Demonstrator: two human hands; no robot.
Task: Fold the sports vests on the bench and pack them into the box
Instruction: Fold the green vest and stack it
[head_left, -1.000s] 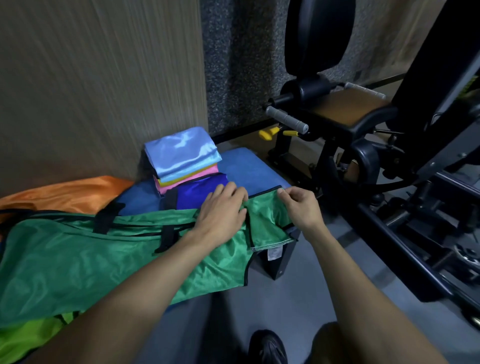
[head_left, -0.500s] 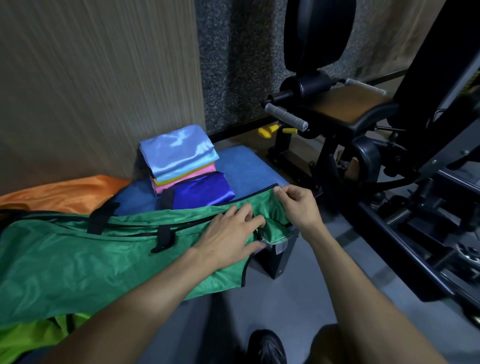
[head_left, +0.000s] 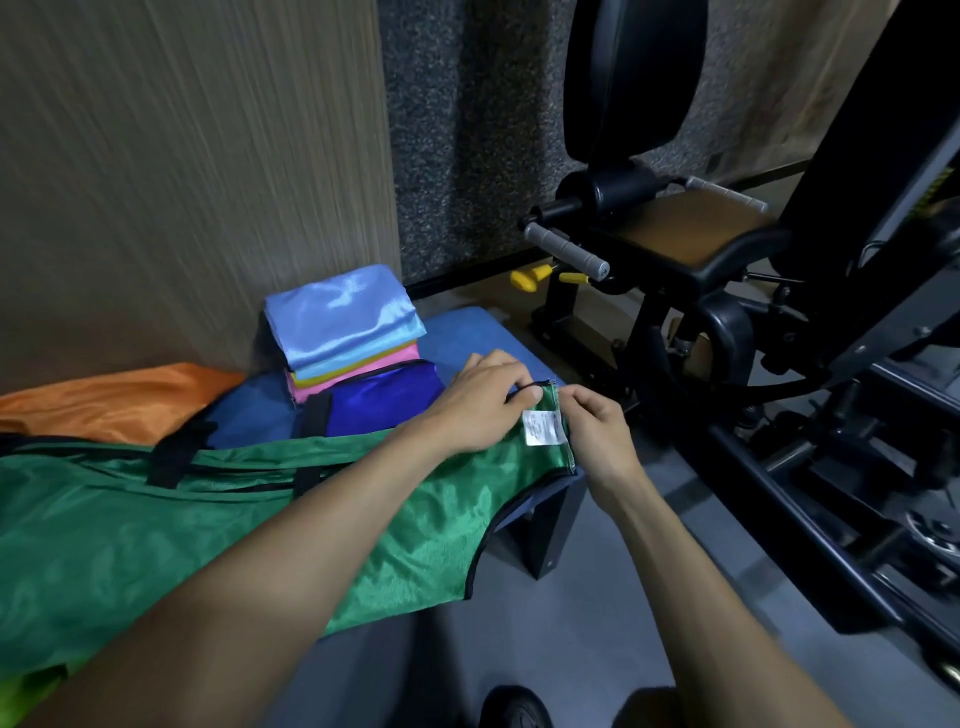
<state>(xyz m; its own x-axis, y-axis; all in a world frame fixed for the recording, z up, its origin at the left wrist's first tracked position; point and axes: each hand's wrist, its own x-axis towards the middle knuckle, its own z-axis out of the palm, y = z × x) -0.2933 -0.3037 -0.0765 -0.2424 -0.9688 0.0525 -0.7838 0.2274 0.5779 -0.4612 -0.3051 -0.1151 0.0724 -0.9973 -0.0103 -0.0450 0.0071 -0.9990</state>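
white care label (head_left: 542, 427) on green vest (head_left: 208, 519), print illegible

We list one green vest (head_left: 208, 525), black-trimmed, spread flat along the bench's (head_left: 467, 332) near edge, white label upturned at its right end. We log folded vests (head_left: 340, 325) stacked at the far edge, an orange vest (head_left: 114, 397) crumpled far left.

The print on the white label (head_left: 542, 428) was too small to read. The green vest (head_left: 218, 525) ran off the left edge and hid most of the counter (head_left: 470, 332). The left hand (head_left: 480, 402) covered part of the dark blue vest (head_left: 384, 400).
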